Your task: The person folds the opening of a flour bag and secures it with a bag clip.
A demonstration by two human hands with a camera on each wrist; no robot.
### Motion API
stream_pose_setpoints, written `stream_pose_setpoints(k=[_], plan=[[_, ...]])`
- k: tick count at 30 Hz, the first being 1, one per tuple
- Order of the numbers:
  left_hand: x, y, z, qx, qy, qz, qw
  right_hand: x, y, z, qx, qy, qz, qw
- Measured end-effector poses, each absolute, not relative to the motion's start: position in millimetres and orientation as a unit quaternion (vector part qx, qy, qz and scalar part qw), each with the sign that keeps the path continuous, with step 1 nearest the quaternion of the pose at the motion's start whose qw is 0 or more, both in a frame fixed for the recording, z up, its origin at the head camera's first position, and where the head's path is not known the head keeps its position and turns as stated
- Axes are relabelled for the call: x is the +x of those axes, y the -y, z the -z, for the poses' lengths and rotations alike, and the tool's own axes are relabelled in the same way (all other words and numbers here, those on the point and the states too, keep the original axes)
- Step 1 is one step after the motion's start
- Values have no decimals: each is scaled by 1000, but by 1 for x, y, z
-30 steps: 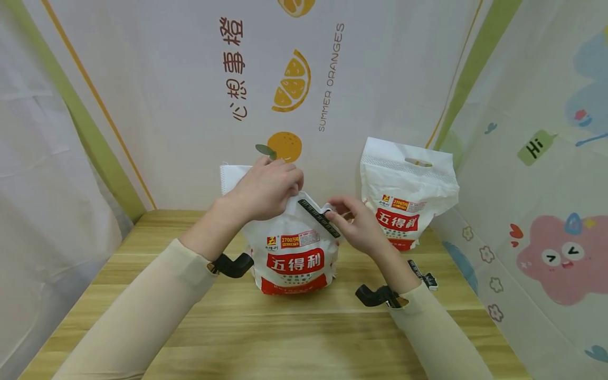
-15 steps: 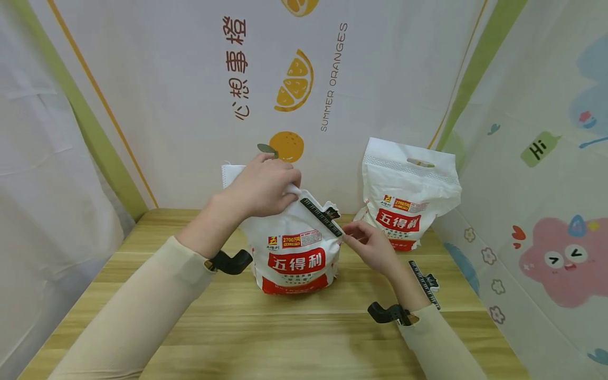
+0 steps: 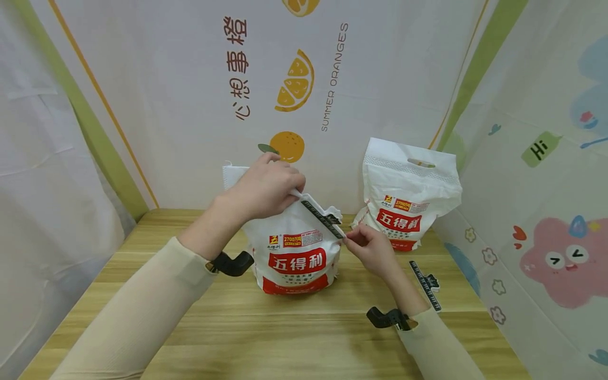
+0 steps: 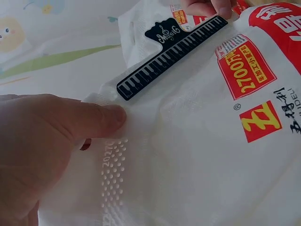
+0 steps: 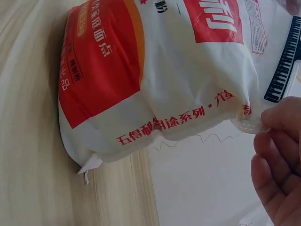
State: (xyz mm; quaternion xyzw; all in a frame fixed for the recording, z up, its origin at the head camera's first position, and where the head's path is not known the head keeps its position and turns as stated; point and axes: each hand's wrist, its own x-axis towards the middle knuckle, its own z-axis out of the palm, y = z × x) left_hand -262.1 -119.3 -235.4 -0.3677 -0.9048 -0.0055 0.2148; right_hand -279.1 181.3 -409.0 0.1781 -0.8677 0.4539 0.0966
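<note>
A white and red flour bag [image 3: 296, 264] stands upright in the middle of the head view. A black and white piano-keyboard clip [image 3: 322, 219], lettered "Music" in the left wrist view, sits slanted across the right part of its folded top. My left hand [image 3: 268, 186] grips the bag's top beside the clip's upper end, the thumb on the front and the other fingers mostly hidden. Thumb and index finger of my right hand [image 3: 372, 249] pinch the bag's side edge just by the clip's lower end, as the right wrist view [image 5: 282, 160] shows.
A second flour bag [image 3: 404, 184] with a cut-out handle stands at the back right. Another keyboard clip [image 3: 425, 286] lies on the wooden table [image 3: 266, 338] beside my right forearm. Printed curtains hang behind and on both sides.
My right hand has left the clip's grip tab and moved down and right to the bag's side edge, pinching it. The left hand has stayed on the bag's top.
</note>
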Motion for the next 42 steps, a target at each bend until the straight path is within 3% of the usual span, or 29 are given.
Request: stream_pose_setpoints(k=[9,17,25,29,32,38,42], plan=[[-262,116,230,-343,922,-9,180,-279,-183,410,173,862,-471,69],[-262,115,232,-363,907,-40,212,-277,-181,409,185,865,-459,81],[-261,141,214,-292,943,74,141,-277,-179,408,172,863,-471,65],[-259,157,209,-265,948,115,131,-277,-180,407,171,859,-480,55],[-258,162,211,-273,942,123,152,-277,-180,408,170,860,-478,53],[-262,162,223,-308,911,113,248,-277,-180,409,172,869,-461,55],[-263,166,225,-291,916,139,238,-277,-180,408,167,871,-459,53]])
